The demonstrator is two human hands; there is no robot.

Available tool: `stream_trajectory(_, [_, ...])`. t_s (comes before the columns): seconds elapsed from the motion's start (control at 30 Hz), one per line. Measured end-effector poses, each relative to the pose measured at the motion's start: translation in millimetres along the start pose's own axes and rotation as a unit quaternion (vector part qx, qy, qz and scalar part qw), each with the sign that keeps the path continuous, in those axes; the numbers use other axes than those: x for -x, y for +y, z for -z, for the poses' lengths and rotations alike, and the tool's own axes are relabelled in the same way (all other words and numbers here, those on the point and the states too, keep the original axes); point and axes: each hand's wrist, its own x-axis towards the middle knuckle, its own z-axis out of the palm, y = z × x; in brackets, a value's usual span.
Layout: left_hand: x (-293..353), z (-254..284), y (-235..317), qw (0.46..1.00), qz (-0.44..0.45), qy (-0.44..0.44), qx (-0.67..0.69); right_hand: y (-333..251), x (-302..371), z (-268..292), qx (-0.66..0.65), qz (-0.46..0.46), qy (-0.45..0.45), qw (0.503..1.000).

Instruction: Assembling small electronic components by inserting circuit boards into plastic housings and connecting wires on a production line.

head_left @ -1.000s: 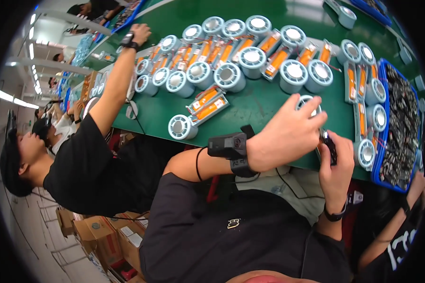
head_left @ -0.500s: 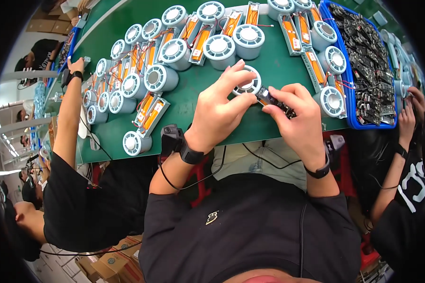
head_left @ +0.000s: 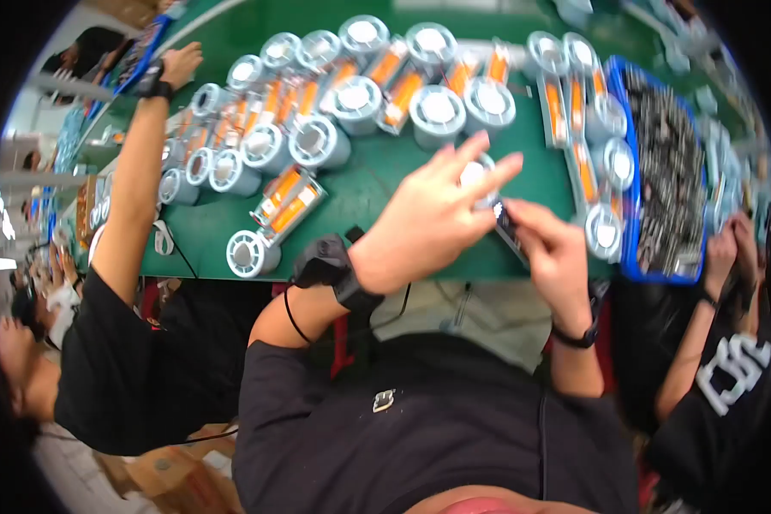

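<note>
My left hand (head_left: 433, 224) reaches over a light blue round-headed housing (head_left: 474, 171), its fingers around the head. The rest of that housing is mostly hidden under the hand, and motion smears it. My right hand (head_left: 552, 253) pinches a narrow dark circuit board (head_left: 507, 224) between thumb and fingers. One end of the board lies close against the left hand and the housing; I cannot tell whether they are joined. Both hands are above the near edge of the green table (head_left: 377, 184).
Rows of similar housings (head_left: 319, 141) with orange cells and thin wires stand across the table. To the right, a blue tray (head_left: 630, 257) holds many dark boards. A co-worker's arm (head_left: 133, 171) stretches over the left side; another co-worker's hands (head_left: 728, 248) work beyond the tray.
The view has shifted and blurred. My left hand's fingers have straightened and turned over the housing. My right hand still pinches the board. The left co-worker's hand has moved farther across the table.
</note>
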Motion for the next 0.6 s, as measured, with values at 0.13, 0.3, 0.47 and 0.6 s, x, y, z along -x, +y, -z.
stream_trajectory(0.13, [4.5,-15.1,-11.7,0.999,-0.038,-0.024,0.019,21.2,-12.0,6.2,-0.123,-0.032,-0.057,0.990])
stream_trajectory(0.3, [-15.8,19.3,-12.0,0.997,-0.077,-0.027,-0.014,25.2,-1.7,-15.1,-0.190,0.089,0.031,0.977])
stream_trajectory(0.47, [-104.7,45.7,-105.3,0.989,-0.021,0.070,-0.126,34.5,-2.8,-6.5,-0.215,0.112,0.059,0.968])
stream_trajectory(0.6, [-158.9,-16.1,-228.1,0.946,0.147,-0.029,-0.288,27.9,1.7,-10.4,-0.082,0.092,0.036,0.992])
